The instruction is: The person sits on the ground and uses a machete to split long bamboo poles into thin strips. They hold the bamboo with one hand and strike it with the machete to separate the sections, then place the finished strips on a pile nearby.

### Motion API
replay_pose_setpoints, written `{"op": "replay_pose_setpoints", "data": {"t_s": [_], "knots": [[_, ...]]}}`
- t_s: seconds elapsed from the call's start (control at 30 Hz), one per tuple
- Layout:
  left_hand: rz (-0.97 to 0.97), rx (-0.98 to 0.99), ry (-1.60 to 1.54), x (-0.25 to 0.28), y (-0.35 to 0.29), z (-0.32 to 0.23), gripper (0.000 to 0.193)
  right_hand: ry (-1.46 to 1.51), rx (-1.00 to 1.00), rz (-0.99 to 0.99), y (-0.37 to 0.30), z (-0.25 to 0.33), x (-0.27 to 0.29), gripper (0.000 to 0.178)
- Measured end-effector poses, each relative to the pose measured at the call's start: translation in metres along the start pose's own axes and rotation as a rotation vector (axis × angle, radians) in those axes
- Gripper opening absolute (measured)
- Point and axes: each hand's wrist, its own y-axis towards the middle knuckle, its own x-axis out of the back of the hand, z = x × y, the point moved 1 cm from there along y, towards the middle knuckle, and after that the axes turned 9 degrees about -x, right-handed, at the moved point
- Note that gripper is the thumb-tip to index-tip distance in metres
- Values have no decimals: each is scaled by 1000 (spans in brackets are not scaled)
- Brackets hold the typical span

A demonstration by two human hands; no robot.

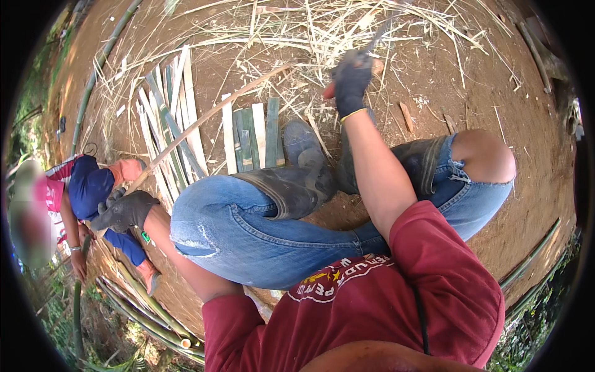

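Observation:
My left hand (127, 211), in a dark grey glove, is closed around the near end of a long, thin bamboo strip (214, 118). The strip slants away to the right, passing above the cut pieces on the ground. In my right hand (352, 80), also gloved, is a long-bladed knife (385, 28), its blade pointing up and to the right and blurred. The fingers are wrapped around its handle, which is mostly hidden. Between my hands, the far tip of the strip lies well left of the knife.
Pale split strips (186, 93) and short green bamboo slats (259, 133) lie before my boots (304, 146). Shavings (322, 31) are scattered farther off. Another person (90, 180) sits at the left, near bamboo poles (149, 316). My bent knees lie between my arms.

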Motion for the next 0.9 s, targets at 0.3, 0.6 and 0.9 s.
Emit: {"op": "replay_pose_setpoints", "data": {"t_s": [0.3,0.6,0.9], "knots": [[52,-276,295,-9,50,62,68,-19,62,617,-125,43,2,44],[69,129,-24,-58,22,39,64,-180,-100,760,-97,26,-6,49],[211,107,-111,-48,50,71,50,-174,-87,748,-103,23,-13,64]]}}
